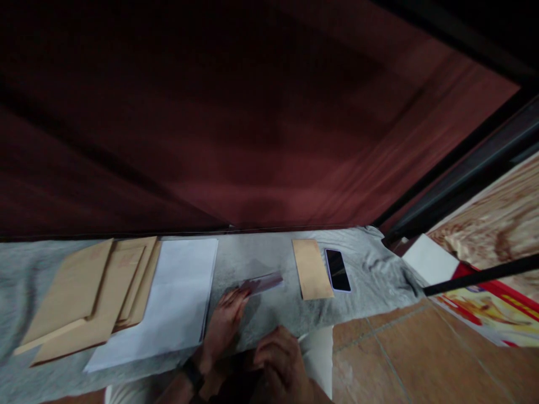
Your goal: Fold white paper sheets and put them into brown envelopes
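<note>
My left hand (226,313), with a dark band on its wrist, reaches over the grey cloth. Its fingers are closed at the near left end of a flat, narrow purplish piece (265,282), with a pale lower edge; the exact kind is unclear. Closer to my body, my right hand (278,354) is raised with its fingers curled in. A thin pale tip (302,338) shows beside its knuckles, but whatever the fingers hold is hidden. Left of my left hand lies a stack of white paper (181,292). A brown envelope (312,269) rests on the right.
Several brown envelopes (71,286) overlap at the left on the grey cloth (366,264). A phone (337,270) lies beside the single envelope. A dark red curtain (252,185) hangs behind. Dark bars (475,275) and a colourful box (492,311) stand right, above the tiled floor (379,359).
</note>
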The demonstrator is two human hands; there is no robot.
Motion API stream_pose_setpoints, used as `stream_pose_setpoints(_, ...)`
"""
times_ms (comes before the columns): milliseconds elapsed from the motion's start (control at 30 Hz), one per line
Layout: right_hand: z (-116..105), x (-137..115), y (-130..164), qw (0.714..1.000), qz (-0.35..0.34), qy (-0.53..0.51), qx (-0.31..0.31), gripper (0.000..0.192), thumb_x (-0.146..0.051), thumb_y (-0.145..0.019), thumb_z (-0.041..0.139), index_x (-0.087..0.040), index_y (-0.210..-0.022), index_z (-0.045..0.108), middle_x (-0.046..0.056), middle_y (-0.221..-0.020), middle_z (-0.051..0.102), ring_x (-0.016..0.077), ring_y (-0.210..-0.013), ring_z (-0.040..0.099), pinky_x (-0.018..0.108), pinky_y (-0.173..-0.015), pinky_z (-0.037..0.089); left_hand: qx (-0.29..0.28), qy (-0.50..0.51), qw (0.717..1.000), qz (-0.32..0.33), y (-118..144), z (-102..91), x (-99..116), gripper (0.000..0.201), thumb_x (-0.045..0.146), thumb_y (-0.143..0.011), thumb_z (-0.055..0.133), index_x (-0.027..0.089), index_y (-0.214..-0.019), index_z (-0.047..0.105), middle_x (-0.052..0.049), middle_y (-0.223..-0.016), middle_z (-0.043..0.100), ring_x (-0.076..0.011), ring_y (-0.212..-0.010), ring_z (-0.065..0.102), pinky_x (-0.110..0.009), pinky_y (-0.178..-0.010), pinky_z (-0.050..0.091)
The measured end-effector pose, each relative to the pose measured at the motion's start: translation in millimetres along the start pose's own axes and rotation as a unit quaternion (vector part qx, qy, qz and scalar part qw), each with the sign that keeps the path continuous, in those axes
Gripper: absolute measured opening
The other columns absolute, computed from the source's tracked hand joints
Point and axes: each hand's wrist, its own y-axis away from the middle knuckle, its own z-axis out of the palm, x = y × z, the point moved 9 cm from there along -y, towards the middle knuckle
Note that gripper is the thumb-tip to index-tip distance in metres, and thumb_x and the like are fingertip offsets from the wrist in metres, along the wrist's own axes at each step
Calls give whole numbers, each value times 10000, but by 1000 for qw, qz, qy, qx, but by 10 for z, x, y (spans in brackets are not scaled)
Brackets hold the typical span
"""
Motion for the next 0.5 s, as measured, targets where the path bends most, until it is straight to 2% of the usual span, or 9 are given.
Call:
stream_pose_setpoints(67, 83, 260, 31, 989, 65, -136, -10, 369, -399, -1048, 377, -319, -904, 707, 24, -846, 711, 191, -816, 688, 335, -723, 587, 21, 88, 991, -102, -41, -64, -54, 438, 459, -1007, 367, 222, -1145, 708, -69, -1059, 777, -219, -1003, 713, -360, -917, 573)
stream_pose_setpoints(100, 108, 436, 55, 978, 112, -173, 8, 335, -369, -1044, 382, -308, -949, 697, 36, -900, 716, 202, -859, 684, 347, -751, 577, 30, 129, 980, -149, -59, -76, -89, 457, 496, -997, 378, 208, -1127, 709, -72, -1014, 779, -226, -963, 718, -358, -882, 578)
stream_pose_setpoints(200, 187, 804, 108, 966, 175, -184, 48, 278, -329, -1013, 425, -288, -922, 684, 40, -888, 688, 219, -866, 661, 353, -770, 546, 29, 220, 948, -229, -153, -37, -196, 521, 568, -948, 432, 156, -1120, 700, -84, -934, 775, -242, -852, 720, -359, -760, 586)
stream_pose_setpoints(300, 272, 964, 108, 967, 189, -159, 60, 268, -276, -995, 421, -273, -951, 685, 51, -900, 672, 232, -885, 648, 371, -789, 540, -37, 186, 956, -224, -311, 75, -314, 482, 525, -921, 442, 141, -1010, 720, -75, -814, 764, -230, -712, 707, -338, -637, 561)
stream_pose_setpoints(367, 344, 964, 64, 975, 170, -139, 48, 281, -240, -987, 412, -276, -995, 690, 61, -939, 681, 238, -930, 651, 392, -833, 545, -70, 129, 969, -197, -416, 116, -385, 367, 440, -890, 484, 170, -929, 729, -59, -790, 764, -226, -723, 713, -328, -656, 554)
stream_pose_setpoints(500, 609, 875, -104, 992, 90, -87, -22, 392, -159, -969, 403, -280, -1246, 652, 83, -1251, 674, 238, -1181, 619, 438, -1015, 516, -72, 66, 982, -164, -575, 107, -468, 204, 325, -841, 555, 224, -867, 731, -29, -770, 764, -209, -736, 710, -305, -683, 545)
